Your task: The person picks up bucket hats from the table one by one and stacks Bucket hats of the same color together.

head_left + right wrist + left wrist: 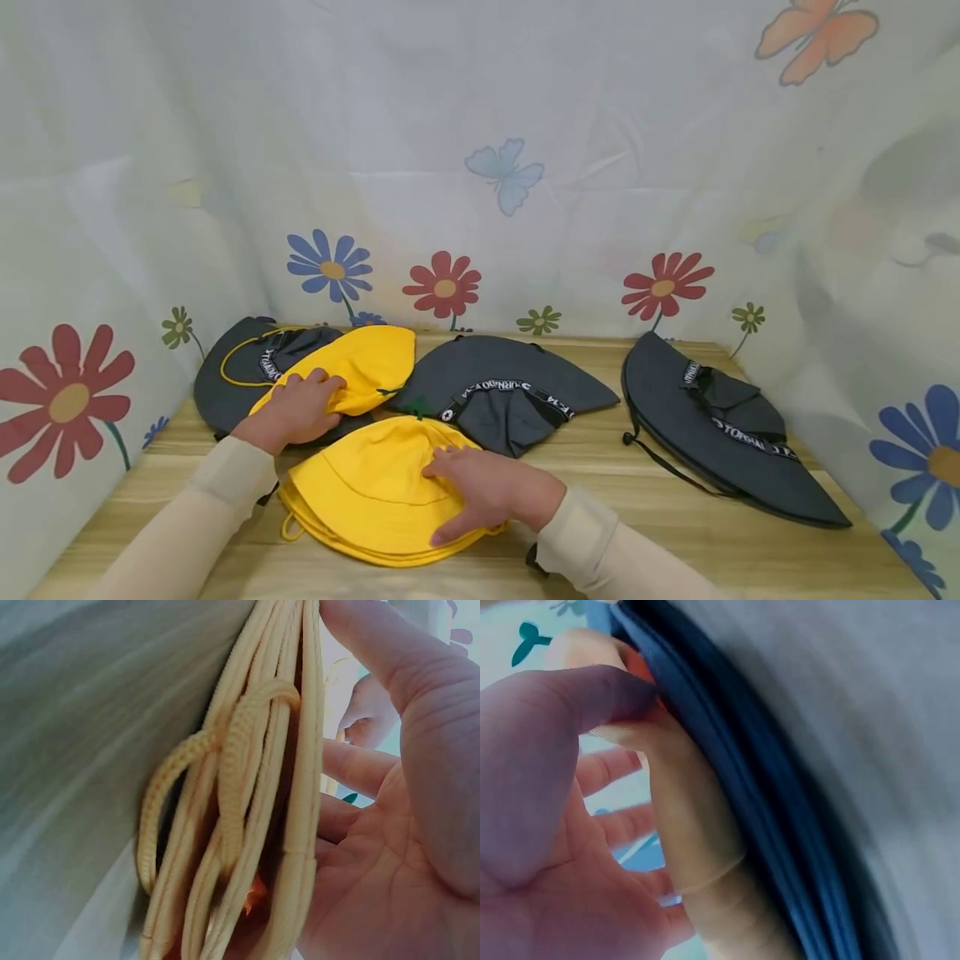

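My left hand pinches a yellow bucket hat lying over the dark grey hats at the left. In the left wrist view its thumb presses the yellow cloth beside layered dark brims. On a stack of yellow bucket hats at the front, my right hand rests with its fingers extended over the crown and its thumb low on the brim. Several brim edges and a yellow cord loop show in the right wrist view; part of that hand is hidden.
Dark grey hats with lettered bands lie around: one at the left, one in the middle and one at the right with a chin cord. Beneath is a wooden table, and a flowered curtain hangs behind.
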`<state>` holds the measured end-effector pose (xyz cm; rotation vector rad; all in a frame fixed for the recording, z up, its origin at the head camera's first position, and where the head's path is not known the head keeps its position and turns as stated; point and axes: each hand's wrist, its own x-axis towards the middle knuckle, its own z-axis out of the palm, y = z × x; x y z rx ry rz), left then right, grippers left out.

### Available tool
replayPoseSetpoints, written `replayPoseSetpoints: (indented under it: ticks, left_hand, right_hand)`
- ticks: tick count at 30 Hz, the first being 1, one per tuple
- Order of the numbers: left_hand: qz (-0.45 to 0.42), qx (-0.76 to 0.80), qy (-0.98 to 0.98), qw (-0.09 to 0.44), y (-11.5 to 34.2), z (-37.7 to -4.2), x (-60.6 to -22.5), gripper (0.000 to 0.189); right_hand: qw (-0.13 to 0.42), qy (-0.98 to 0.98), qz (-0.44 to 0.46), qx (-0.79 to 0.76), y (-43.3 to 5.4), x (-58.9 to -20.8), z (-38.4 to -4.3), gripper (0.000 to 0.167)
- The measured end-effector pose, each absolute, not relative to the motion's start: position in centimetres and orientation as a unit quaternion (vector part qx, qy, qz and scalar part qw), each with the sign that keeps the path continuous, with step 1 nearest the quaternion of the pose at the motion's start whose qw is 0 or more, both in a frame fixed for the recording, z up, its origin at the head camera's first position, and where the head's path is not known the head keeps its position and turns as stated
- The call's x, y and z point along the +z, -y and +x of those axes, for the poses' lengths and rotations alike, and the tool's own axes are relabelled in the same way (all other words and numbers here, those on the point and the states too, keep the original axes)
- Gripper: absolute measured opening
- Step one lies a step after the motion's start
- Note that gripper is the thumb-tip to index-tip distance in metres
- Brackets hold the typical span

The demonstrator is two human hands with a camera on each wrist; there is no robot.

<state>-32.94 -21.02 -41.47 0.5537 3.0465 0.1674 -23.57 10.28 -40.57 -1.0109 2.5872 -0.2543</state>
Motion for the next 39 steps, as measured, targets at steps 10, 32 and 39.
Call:
replayPoseSetpoints:
  ticks: [10, 32, 39]
  left_hand:
    - [0.190, 0.093, -0.977, 0.007, 22.7, -33.9, -41.7, 0.056]
    - [0.128, 0.104, -0.963, -0.215, 24.8, -34.3, -38.5, 0.015]
    - [0.101, 0.157, -0.950, -0.250, 23.3, -33.7, -35.3, 0.023]
  right_hand:
    - [0.183, -0.916, -0.345, -0.095, -10.3, -40.7, -23.6, 0.082]
    - [0.180, -0.918, -0.338, -0.103, -10.4, -40.9, -23.3, 0.082]
    - [0.177, -0.919, -0.338, -0.104, -10.5, -40.9, -23.3, 0.082]
